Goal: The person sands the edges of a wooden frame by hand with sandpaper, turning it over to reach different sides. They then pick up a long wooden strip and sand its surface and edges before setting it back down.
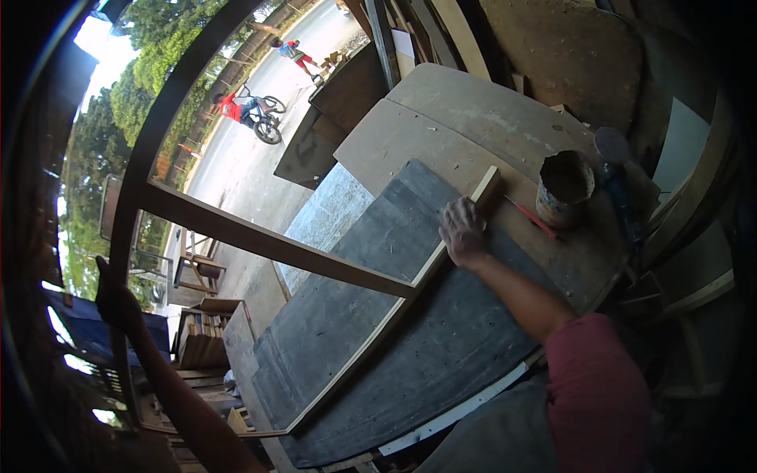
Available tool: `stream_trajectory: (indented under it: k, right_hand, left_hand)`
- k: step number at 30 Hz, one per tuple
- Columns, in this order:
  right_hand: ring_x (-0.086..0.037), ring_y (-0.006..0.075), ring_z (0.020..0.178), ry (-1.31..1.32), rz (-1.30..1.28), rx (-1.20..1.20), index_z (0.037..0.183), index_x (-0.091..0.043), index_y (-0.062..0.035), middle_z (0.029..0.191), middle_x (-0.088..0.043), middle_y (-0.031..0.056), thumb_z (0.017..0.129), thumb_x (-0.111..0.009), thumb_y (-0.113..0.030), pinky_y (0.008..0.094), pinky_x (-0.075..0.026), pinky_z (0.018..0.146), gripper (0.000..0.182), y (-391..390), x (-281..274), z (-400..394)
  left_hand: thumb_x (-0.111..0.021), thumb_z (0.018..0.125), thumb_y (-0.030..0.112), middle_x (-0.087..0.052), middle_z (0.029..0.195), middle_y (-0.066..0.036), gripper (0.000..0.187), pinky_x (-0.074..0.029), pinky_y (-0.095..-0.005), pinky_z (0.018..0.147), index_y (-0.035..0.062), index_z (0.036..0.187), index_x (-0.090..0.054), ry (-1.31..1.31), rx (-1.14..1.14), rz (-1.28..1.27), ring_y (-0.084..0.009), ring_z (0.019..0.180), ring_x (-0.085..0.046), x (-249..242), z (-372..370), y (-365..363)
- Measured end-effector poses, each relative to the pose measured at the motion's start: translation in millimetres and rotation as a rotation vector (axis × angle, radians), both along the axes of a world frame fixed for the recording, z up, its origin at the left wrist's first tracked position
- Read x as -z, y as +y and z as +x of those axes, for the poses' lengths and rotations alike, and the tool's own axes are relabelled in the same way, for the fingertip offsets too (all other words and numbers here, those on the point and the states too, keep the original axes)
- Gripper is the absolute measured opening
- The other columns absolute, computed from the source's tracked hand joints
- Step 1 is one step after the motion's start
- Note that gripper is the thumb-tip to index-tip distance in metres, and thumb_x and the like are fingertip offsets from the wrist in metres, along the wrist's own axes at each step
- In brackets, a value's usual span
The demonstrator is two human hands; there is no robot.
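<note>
A large wooden frame [355, 344] stands on edge, its lower rail lying across a dark board [347, 244] on the workbench. A crossbar [276, 246] joins this rail to the opposite dark rail. At the far left, my left hand [120, 306] is closed around that opposite rail, thumb pointing up. My right hand [464, 232] lies over the lower rail near its far end, fingers bent around it. Its palm side is hidden, so anything under it cannot be made out.
Right of my right hand are a red-handled tool [538, 221], an open can [564, 189] and a blue power tool [619, 185]. Wood panels [568, 63] lean behind the bench [465, 126]. Outside, one person rides a bicycle [266, 122] and another [293, 54] is on the road.
</note>
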State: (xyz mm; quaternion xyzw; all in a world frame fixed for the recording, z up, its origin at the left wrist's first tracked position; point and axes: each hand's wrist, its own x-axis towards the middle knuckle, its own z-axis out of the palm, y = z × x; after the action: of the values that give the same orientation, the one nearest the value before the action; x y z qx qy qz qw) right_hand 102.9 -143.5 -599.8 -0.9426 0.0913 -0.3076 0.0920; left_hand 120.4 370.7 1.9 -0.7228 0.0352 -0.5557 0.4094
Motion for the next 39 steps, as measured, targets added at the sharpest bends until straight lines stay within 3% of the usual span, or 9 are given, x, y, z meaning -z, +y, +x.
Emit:
stream_trajectory:
  k: [8,14,18,20,23,29,36,37,39]
  right_hand:
    - [-0.039,0.0379,0.137,-0.15,0.166,0.323,0.123,-0.063,-0.0036,0.126,-0.062,0.0151,0.099,-0.047,-0.039,0.0534,-0.022,0.116,0.046,-93,-5,72]
    - [-0.036,0.0404,0.14,0.023,0.161,-0.296,0.137,-0.048,0.0014,0.144,-0.045,0.0247,0.096,-0.049,-0.032,0.0578,-0.017,0.118,0.053,53,-14,-39]
    - [-0.061,0.0367,0.089,0.132,0.077,-0.549,0.085,-0.065,-0.0114,0.089,-0.064,0.0159,0.079,-0.054,-0.014,0.0484,-0.05,0.082,0.013,-8,-55,-21]
    - [-0.059,0.0346,0.094,0.168,0.067,-0.364,0.088,-0.066,-0.0124,0.096,-0.064,0.0157,0.082,-0.055,-0.02,0.0498,-0.046,0.084,0.015,-90,-36,17]
    - [-0.057,0.0361,0.092,-0.032,-0.019,-0.296,0.087,-0.065,-0.0121,0.096,-0.062,0.0168,0.088,-0.052,-0.024,0.0529,-0.043,0.083,0.018,-90,-25,22]
    - [-0.041,0.0387,0.135,0.114,0.305,-0.661,0.131,-0.062,-0.0152,0.136,-0.058,0.0084,0.092,-0.055,-0.031,0.0533,-0.021,0.119,0.042,106,-18,-75]
    - [-0.059,0.0353,0.106,-0.023,0.033,-0.414,0.111,-0.069,-0.0178,0.108,-0.066,0.0119,0.087,-0.056,-0.026,0.0495,-0.044,0.096,0.028,-89,-52,-23]
    - [-0.061,0.0309,0.112,0.457,0.136,-0.324,0.122,-0.065,-0.0201,0.12,-0.066,0.0128,0.089,-0.054,-0.025,0.0444,-0.048,0.096,0.035,-152,9,46]
    - [-0.065,0.024,0.103,0.114,0.939,-0.137,0.12,-0.065,-0.0102,0.11,-0.069,0.0092,0.095,-0.053,-0.027,0.0383,-0.051,0.091,0.033,-199,-88,62]
  left_hand:
    - [-0.048,0.096,0.001,-0.072,0.098,-0.013,0.067,-0.054,-0.0436,0.059,0.0293,0.154,-0.032,0.0,0.008,0.044,-0.0321,0.072,-0.069,-2,-2,5]
    - [-0.047,0.099,0.005,-0.072,0.102,-0.014,0.061,-0.054,-0.0446,0.059,0.0295,0.153,-0.033,0.01,-0.036,-0.046,-0.0333,0.074,-0.069,3,-10,-1]
    - [-0.047,0.1,0.008,-0.073,0.103,-0.013,0.058,-0.054,-0.045,0.06,0.0277,0.153,-0.034,-0.015,-0.195,-0.041,-0.0335,0.075,-0.069,2,-25,-3]
    - [-0.042,0.102,0.022,-0.073,0.093,-0.012,0.041,-0.052,-0.0438,0.053,0.0265,0.14,-0.056,0.002,0.328,-0.028,-0.0315,0.067,-0.068,1,-37,-21]
    - [-0.041,0.1,0.018,-0.072,0.094,-0.011,0.048,-0.048,-0.0375,0.05,0.0258,0.146,-0.046,-0.036,-0.093,-0.038,-0.0267,0.061,-0.065,-3,-56,-17]
    - [-0.042,0.105,0.027,-0.074,0.091,-0.012,0.035,-0.049,-0.037,0.051,0.0225,0.133,-0.063,-0.032,0.208,-0.116,-0.0245,0.063,-0.069,8,-77,-56]
    - [-0.041,0.104,0.027,-0.072,0.093,-0.016,0.036,-0.051,-0.0461,0.063,0.018,0.134,-0.06,0.02,0.28,-0.326,-0.0355,0.071,-0.068,24,-119,-111]
    - [-0.042,0.104,0.033,-0.07,0.085,-0.017,0.035,-0.05,-0.0461,0.061,0.0159,0.125,-0.064,0.006,0.286,-0.363,-0.0354,0.07,-0.067,26,-126,-122]
    - [-0.044,0.103,0.042,-0.067,0.074,-0.017,0.04,-0.047,-0.0456,0.058,0.0132,0.109,-0.071,-0.026,0.317,-0.394,-0.0357,0.066,-0.066,25,-138,-139]
